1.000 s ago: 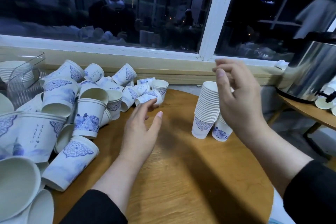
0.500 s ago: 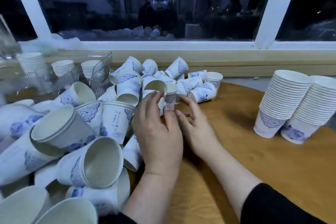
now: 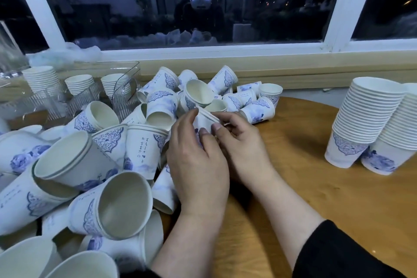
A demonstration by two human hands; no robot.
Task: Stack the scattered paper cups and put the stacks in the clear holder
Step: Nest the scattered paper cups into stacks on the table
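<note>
The cup (image 3: 204, 119) I'm working on sits between my two hands at the near edge of the pile, tilted, its double rim pointing up and to the right, so it may be more than one cup nested (I can't tell how many). My left hand (image 3: 196, 160) wraps it from the left, fingers curled over its side and thumb pressed on the front. My right hand (image 3: 237, 142) comes in from the right, fingertips and thumb pinching at the rim end of the same cup.

Around it, the scattered paper cups (image 3: 108, 216) cover the left half of the round wooden table (image 3: 316, 210), lying on their sides, mouths facing every way, some already nested in twos and threes, white with blue flower and scroll prints. More of them heap up toward the window sill (image 3: 225, 63) behind my hands.

At the far left stands the clear holder (image 3: 121, 97), with three short stacks (image 3: 79, 83) upright inside its compartments.

Well apart on the right, two tall stacks (image 3: 361, 124) stand upright on the table, leaning against each other.

Black sleeves (image 3: 338, 253) cover both my forearms near the bottom edge.
</note>
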